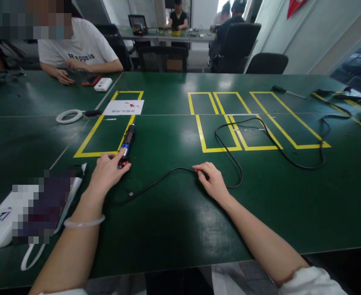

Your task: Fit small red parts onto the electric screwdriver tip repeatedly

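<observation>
My left hand (107,174) has its thumb and index finger around the rear end of a black electric screwdriver (130,134) with a blue band. The tool lies on the green table, along the right side of a yellow taped rectangle, its bit pointing away from me. Near the middle, my right hand (213,182) pinches a black cable (168,173) between thumb and fingertips. From there the cable runs left towards the screwdriver and loops off to the right. A small round metal piece (131,194) shows beside the cable's left part.
A white card (123,107) lies across the left yellow outline (88,141). More outlines sit to the right, with a screwdriver (287,91) behind them. A coiled white cable (68,116) and a white device (2,217) are at left. A person (85,45) sits across the table.
</observation>
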Motion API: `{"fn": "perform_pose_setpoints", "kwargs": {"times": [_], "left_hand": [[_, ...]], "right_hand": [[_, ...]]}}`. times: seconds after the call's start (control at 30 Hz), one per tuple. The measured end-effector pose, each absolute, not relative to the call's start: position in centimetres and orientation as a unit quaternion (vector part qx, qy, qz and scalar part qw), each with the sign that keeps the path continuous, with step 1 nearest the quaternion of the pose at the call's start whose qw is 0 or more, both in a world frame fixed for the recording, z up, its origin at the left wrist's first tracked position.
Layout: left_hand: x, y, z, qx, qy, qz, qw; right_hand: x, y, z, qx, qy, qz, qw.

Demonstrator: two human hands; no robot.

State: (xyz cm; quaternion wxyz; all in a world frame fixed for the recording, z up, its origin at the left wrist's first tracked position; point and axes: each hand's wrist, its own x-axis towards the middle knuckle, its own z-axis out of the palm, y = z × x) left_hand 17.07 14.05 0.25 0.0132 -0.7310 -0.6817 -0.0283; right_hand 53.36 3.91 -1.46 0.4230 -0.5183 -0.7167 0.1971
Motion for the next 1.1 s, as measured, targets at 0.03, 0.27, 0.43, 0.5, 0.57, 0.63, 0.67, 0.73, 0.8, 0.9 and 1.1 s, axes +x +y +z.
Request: {"fn": "perform_pose_setpoints", "kwargs": {"times": [0.03, 0.27, 0.43, 0.5, 0.57, 0.63, 0.67, 0.73, 0.8, 0.9, 1.1], "left_hand": [[15.8, 14.7, 0.1, -0.727, -0.686, -0.026, 0.015], [12.1, 16.3, 1.2, -0.668, -0.744, -0.004, 0.015], [13.5, 15.0, 1.8, -0.65, -0.757, -0.024, 0.062], [14.1, 14.6, 1.7, -0.639, -0.766, -0.031, 0.064], [14.5, 14.4, 1.7, -0.631, -0.773, -0.032, 0.061], [14.7, 14.2, 1.8, -0.626, -0.777, -0.034, 0.058], [14.8, 14.2, 1.9, -0.62, -0.782, -0.037, 0.056], [15.3, 14.0, 2.2, -0.613, -0.785, -0.063, 0.068], [16.5, 13.7, 2.5, -0.619, -0.772, -0.118, 0.082], [19.8, 12.9, 2.7, -0.685, -0.695, -0.216, -0.03], [28.8, 9.6, 2.2, -0.737, -0.466, -0.232, -0.432]], "right_hand": [[53.4, 3.9, -1.5, -0.518, -0.718, 0.198, 0.421], [53.2, 3.9, -1.5, -0.51, -0.722, 0.21, 0.417], [53.1, 3.9, -1.5, -0.502, -0.726, 0.213, 0.418], [53.1, 3.8, -1.6, -0.501, -0.727, 0.213, 0.418], [53.1, 3.8, -1.6, -0.501, -0.727, 0.214, 0.418], [53.1, 3.8, -1.6, -0.501, -0.728, 0.215, 0.415], [53.1, 3.7, -1.6, -0.501, -0.729, 0.216, 0.414], [52.9, 3.7, -1.6, -0.5, -0.73, 0.217, 0.412], [52.8, 3.7, -1.6, -0.499, -0.731, 0.219, 0.411], [52.6, 3.7, -1.5, -0.496, -0.732, 0.223, 0.41], [52.6, 3.5, -1.4, -0.475, -0.741, 0.243, 0.407]]}}
